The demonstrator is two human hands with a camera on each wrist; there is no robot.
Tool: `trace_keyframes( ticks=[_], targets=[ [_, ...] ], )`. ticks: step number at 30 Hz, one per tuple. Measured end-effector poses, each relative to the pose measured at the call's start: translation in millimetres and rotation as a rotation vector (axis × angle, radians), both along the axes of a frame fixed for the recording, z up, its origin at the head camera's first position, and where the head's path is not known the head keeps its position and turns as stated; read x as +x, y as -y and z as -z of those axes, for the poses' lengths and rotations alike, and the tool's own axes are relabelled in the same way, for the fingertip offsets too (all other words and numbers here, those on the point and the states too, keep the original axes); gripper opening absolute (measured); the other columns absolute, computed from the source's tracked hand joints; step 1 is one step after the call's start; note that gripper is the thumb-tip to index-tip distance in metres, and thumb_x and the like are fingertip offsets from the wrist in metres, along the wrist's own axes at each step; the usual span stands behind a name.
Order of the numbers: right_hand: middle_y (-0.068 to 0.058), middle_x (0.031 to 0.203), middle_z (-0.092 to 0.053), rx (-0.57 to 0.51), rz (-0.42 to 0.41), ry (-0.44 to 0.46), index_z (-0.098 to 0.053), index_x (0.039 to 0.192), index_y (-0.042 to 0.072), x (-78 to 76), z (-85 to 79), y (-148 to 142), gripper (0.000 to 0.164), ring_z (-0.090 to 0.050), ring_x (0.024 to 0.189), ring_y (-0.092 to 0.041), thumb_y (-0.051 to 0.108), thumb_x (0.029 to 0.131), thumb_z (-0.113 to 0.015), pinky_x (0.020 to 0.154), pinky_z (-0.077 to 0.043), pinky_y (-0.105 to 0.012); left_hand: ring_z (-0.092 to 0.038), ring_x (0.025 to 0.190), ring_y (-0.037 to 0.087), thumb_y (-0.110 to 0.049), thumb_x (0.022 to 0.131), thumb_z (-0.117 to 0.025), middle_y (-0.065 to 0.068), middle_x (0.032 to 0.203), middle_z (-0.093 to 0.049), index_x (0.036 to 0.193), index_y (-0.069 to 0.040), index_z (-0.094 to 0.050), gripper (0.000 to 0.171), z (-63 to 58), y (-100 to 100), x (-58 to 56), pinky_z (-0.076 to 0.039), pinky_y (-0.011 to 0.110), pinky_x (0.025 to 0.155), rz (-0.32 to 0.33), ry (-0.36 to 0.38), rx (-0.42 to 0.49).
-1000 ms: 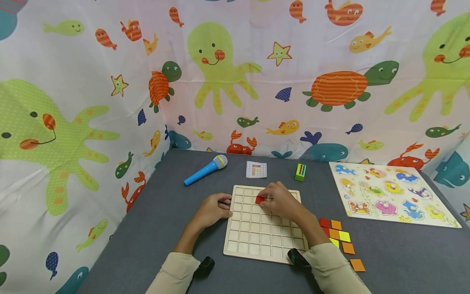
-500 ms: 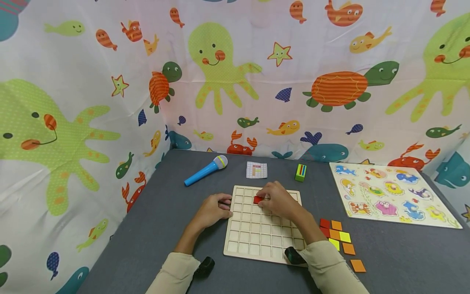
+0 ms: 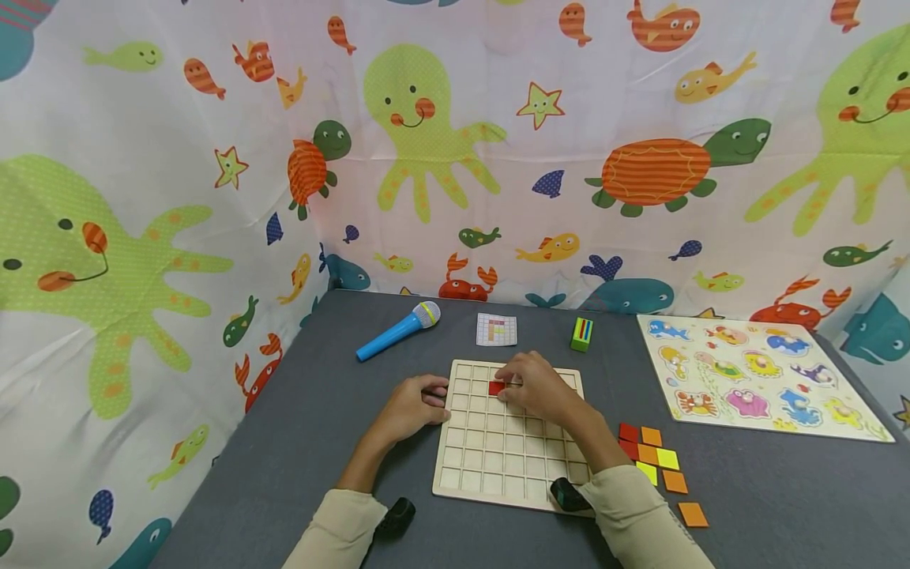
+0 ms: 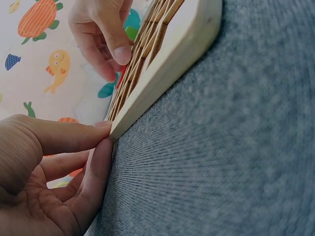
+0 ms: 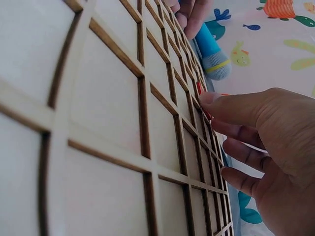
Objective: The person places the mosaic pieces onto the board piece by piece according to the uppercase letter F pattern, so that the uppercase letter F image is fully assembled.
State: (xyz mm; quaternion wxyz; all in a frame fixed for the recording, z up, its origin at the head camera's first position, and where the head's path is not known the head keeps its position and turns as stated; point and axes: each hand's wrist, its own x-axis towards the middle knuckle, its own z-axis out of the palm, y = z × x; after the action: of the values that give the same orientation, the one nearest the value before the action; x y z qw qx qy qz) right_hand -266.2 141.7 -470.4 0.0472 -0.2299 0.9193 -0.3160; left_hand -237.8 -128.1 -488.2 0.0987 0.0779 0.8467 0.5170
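A wooden grid board (image 3: 483, 460) lies on the grey table in the head view. At its left edge my left hand (image 3: 407, 408) pinches the rim between thumb and forefinger, as the left wrist view shows at the board's side (image 4: 147, 96). My right hand (image 3: 542, 389) reaches over the upper part of the grid. Its thumb and forefinger hold a small red square tile (image 3: 495, 388) right at a cell near the top; in the right wrist view the thumb tip covers part of the red tile (image 5: 199, 88). The other right fingers are bent above the grid.
Loose orange tiles (image 3: 693, 514), yellow tiles (image 3: 667, 457) and red tiles (image 3: 629, 432) lie right of the board. Behind it are a blue toy microphone (image 3: 391, 335), a printed grid card (image 3: 497, 329) and a green block (image 3: 581, 334). An animal puzzle (image 3: 761, 379) lies far right.
My right hand has shifted slightly left with the red tile, which now sits squarer to a grid cell. My left hand stays at the board's edge.
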Motion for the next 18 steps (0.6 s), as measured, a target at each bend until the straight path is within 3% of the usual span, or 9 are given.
trace_keyframes(
  ticks=[18],
  targets=[
    [-0.005,0.112,-0.074,-0.090,-0.020,-0.017,-0.078,0.120,0.005,13.3,-10.5,-20,0.025,-0.060,0.107,-0.027,0.018,0.099,-0.076,0.085,-0.053,-0.042,-0.071,0.108,0.026,-0.001,0.086,-0.082,0.014,0.123,-0.070,0.138,0.002,-0.066,0.055,-2.8,1,2.9,-0.062,0.037,0.086,0.014,-0.002,0.029]
  ],
)
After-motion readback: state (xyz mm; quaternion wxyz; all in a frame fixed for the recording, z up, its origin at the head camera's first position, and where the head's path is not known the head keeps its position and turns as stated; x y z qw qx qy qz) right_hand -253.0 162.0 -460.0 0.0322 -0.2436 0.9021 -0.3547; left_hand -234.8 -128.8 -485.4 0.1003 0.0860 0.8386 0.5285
